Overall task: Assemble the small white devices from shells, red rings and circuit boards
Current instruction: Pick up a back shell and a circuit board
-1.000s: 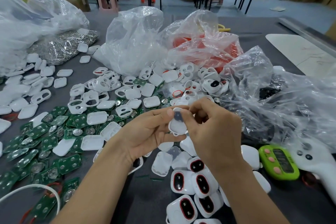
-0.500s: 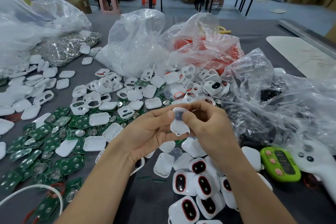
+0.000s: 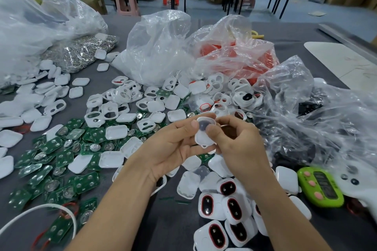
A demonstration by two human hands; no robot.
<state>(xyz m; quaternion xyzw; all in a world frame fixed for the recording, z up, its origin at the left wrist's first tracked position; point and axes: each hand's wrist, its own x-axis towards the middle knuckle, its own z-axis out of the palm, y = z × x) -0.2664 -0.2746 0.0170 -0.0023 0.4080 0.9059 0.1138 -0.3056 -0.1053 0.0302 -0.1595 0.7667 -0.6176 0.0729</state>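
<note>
Both hands hold one small white shell (image 3: 202, 134) above the table's middle. My left hand (image 3: 173, 146) grips it from the left, thumb near its top edge. My right hand (image 3: 238, 144) pinches it from the right, thumb pressed on its dark oval opening. Green circuit boards (image 3: 51, 161) lie scattered at the left. Loose white shells (image 3: 114, 106) cover the middle. Assembled devices with red rings (image 3: 228, 208) are piled at the near centre. A clear bag holds red rings (image 3: 234, 57) at the back.
Clear plastic bags (image 3: 157, 47) stand behind the parts; another bag with dark pieces (image 3: 306, 112) lies right. A green timer (image 3: 320, 187) and a white controller (image 3: 359, 187) sit at the right edge. A white cable (image 3: 38, 210) curves at the near left. Shiny metal clips (image 3: 79, 55) are heaped far left.
Both hands keep hold of the shell with hardly any shift; my right thumb has slid a little over its dark opening.
</note>
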